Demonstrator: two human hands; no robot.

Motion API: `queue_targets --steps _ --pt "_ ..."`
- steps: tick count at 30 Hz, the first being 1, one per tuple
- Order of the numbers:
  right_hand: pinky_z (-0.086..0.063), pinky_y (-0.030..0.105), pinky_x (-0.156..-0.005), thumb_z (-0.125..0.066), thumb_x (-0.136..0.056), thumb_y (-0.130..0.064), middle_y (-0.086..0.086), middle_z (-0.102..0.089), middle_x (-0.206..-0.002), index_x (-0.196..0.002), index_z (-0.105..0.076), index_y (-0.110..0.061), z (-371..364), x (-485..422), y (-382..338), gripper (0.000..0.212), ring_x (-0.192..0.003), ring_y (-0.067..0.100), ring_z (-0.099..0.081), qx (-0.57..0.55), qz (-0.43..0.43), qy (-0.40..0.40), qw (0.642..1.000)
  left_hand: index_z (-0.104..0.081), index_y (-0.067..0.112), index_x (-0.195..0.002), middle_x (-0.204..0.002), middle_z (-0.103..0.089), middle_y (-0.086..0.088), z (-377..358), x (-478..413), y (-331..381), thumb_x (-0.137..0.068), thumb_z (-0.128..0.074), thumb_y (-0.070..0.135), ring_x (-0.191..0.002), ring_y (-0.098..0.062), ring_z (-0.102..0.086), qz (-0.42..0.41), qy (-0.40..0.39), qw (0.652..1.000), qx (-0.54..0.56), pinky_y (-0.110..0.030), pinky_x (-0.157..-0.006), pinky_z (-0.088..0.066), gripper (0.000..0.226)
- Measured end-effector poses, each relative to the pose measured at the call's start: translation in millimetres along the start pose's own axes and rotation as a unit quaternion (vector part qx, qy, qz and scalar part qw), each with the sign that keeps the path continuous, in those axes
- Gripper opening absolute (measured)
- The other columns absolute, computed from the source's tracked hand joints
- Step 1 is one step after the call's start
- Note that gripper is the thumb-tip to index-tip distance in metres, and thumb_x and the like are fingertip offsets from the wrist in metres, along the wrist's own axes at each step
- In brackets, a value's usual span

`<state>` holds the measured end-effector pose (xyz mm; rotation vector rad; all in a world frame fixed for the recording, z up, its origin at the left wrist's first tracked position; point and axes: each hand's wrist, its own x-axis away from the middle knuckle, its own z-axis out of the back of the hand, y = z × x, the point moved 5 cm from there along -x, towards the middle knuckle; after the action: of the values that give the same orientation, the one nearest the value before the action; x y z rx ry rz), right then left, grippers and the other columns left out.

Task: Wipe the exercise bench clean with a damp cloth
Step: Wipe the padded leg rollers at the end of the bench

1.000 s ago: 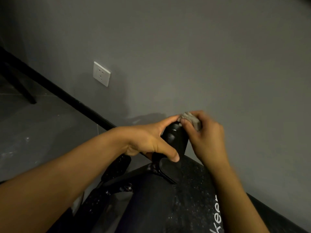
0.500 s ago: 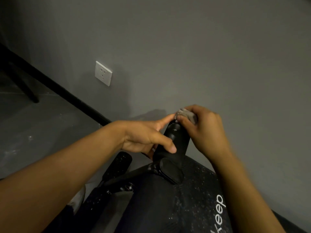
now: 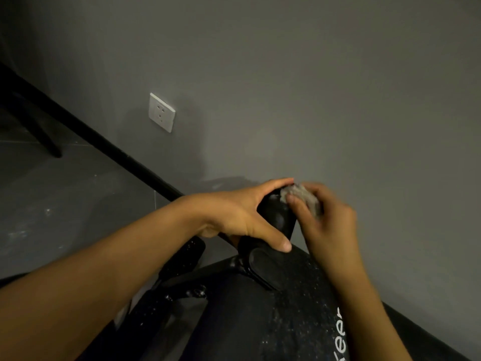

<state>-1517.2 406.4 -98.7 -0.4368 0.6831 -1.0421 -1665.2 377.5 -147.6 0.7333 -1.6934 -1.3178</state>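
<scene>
Two hands: left hand (image 3: 239, 217) in a grip around the roller (image 3: 277, 217), right hand (image 3: 330, 226), blurred, seemingly tight around the cloth (image 3: 302, 195).

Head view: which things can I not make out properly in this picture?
1. Top of the roller pad, head view: covered by the left hand and the cloth.
2. Most of the cloth, head view: inside the right hand, blurred.
3. The lettering on the bench, head view: cut off by the bottom edge.
</scene>
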Motion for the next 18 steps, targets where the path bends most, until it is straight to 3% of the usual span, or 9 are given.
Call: queue_targets --steps 3,5,7,9,11,15,18 --pt "-0.051 0.018 -0.064 -0.070 -0.092 -0.023 -0.011 -0.065 -0.079 -0.112 -0.063 -0.022 -2.2 -12.9 1.7 0.022 -0.073 -0.002 -0.063 -0.022 -0.008 0.021 1.000 -0.031 0.060 -0.148 -0.135 -0.057 0.001 2.2 6.7 5.8 -0.076 -0.090 0.010 -0.112 -0.025 -0.071 0.011 -0.011 1.000 -0.016 -0.058 -0.090 -0.060 0.106" --pt "-0.048 0.014 -0.061 -0.068 -0.093 -0.018 -0.010 -0.067 -0.080 -0.107 -0.063 -0.017 -0.6 -1.2 -5.1 0.014 -0.073 -0.001 -0.064 -0.054 -0.004 -0.004 0.999 -0.024 0.061 -0.152 -0.136 -0.054 0.003 2.9 10.8 7.3 -0.079 -0.087 0.010 -0.114 -0.022 -0.070 0.020 -0.021 0.999 -0.024 -0.055 -0.091 -0.060 0.109" --pt "-0.047 0.016 -0.060 -0.065 -0.094 -0.020 -0.010 -0.070 -0.084 -0.100 -0.067 -0.019 1.2 21.7 -13.2 0.006 -0.071 0.003 -0.064 -0.098 -0.002 -0.054 0.994 -0.018 0.062 -0.154 -0.142 -0.050 0.003 3.7 14.0 6.8 -0.080 -0.086 0.011 -0.116 -0.020 -0.068 0.024 -0.032 0.999 -0.034 -0.053 -0.092 -0.060 0.112" --pt "-0.050 0.026 -0.060 -0.063 -0.092 -0.026 -0.003 -0.071 -0.084 -0.097 -0.069 -0.024 4.1 42.5 -19.2 0.008 -0.072 0.013 -0.065 -0.115 -0.001 -0.093 0.989 -0.016 0.062 -0.154 -0.144 -0.050 0.001 4.5 15.4 5.5 -0.081 -0.085 0.011 -0.119 -0.020 -0.066 0.026 -0.039 0.998 -0.036 -0.051 -0.093 -0.060 0.113" --pt "-0.053 0.025 -0.065 -0.063 -0.090 -0.030 -0.005 -0.073 -0.089 -0.098 -0.070 -0.026 7.2 48.2 -20.4 0.011 -0.077 0.011 -0.069 -0.097 0.019 -0.092 0.991 -0.017 0.063 -0.153 -0.141 -0.052 0.002 5.0 15.8 3.7 -0.081 -0.085 0.011 -0.119 -0.020 -0.066 0.027 -0.037 0.998 -0.031 -0.048 -0.091 -0.061 0.112" --pt "-0.045 0.008 -0.068 -0.065 -0.094 -0.028 -0.018 -0.070 -0.087 -0.098 -0.065 -0.032 4.9 13.7 -8.6 0.006 -0.083 -0.002 -0.066 0.010 0.044 -0.033 0.998 -0.023 0.064 -0.151 -0.139 -0.055 -0.001 3.8 14.5 1.7 -0.078 -0.087 0.011 -0.115 -0.022 -0.069 0.023 -0.029 0.999 -0.020 -0.050 -0.090 -0.062 0.111" --pt "-0.042 0.007 -0.065 -0.063 -0.097 -0.028 -0.017 -0.067 -0.085 -0.103 -0.068 -0.024 -0.6 -10.0 -0.8 0.008 -0.080 -0.003 -0.063 0.061 0.039 -0.007 0.997 -0.023 0.063 -0.152 -0.137 -0.056 -0.001 3.8 14.7 2.0 -0.077 -0.088 0.012 -0.112 -0.022 -0.071 0.017 -0.022 0.999 -0.020 -0.049 -0.089 -0.062 0.112"
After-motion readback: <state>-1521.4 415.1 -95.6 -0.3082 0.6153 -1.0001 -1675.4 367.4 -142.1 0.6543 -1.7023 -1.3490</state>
